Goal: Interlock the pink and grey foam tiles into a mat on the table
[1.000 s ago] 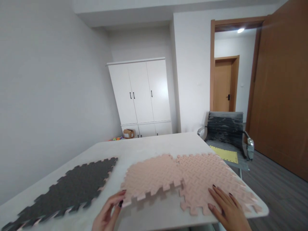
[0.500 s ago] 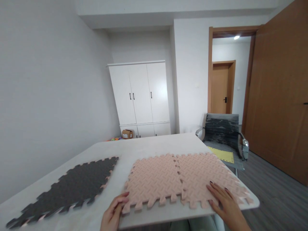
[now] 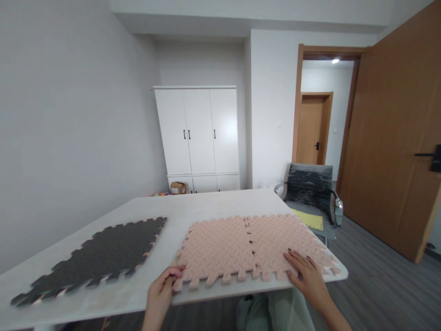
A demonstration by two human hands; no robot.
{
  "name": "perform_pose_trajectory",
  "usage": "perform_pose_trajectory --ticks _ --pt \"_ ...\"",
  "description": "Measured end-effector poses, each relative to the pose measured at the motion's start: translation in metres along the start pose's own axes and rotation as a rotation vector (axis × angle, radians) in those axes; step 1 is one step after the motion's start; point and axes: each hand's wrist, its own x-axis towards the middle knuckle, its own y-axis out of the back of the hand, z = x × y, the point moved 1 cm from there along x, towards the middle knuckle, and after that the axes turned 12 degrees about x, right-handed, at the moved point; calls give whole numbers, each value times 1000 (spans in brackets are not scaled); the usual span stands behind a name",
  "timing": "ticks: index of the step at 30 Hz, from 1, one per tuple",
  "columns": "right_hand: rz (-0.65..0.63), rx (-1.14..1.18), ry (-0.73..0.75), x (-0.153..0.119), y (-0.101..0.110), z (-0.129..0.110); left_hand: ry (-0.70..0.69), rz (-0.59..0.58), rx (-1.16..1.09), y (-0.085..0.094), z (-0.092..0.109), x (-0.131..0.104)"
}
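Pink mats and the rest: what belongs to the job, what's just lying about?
Belongs:
left pink mat, left hand at corner
right pink mat, under right hand
table
probably dark mat, untouched

Seemingly lying about:
yellow sheet on chair
cardboard box

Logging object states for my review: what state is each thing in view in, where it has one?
Left pink tile: against right pink tile, gaps along the seam
Right pink tile: lying flat
Dark mat: lying flat
Left grip: closed on left pink tile's corner
Right grip: open, on right pink tile
Cabinet doors: shut
Near door: open
Far door: shut
Ceiling light: lit
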Motion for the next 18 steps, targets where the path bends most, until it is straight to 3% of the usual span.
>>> perform_pose_trajectory --ticks 4,11,18 --pt "-11 3 -18 1 2 -3 -26 24 31 -4 -3 5" --pt "-18 1 -28 1 6 -7 -40 208 140 -9 -14 9" --pt "-41 -47 8 2 -1 4 -166 165 308 1 -22 17"
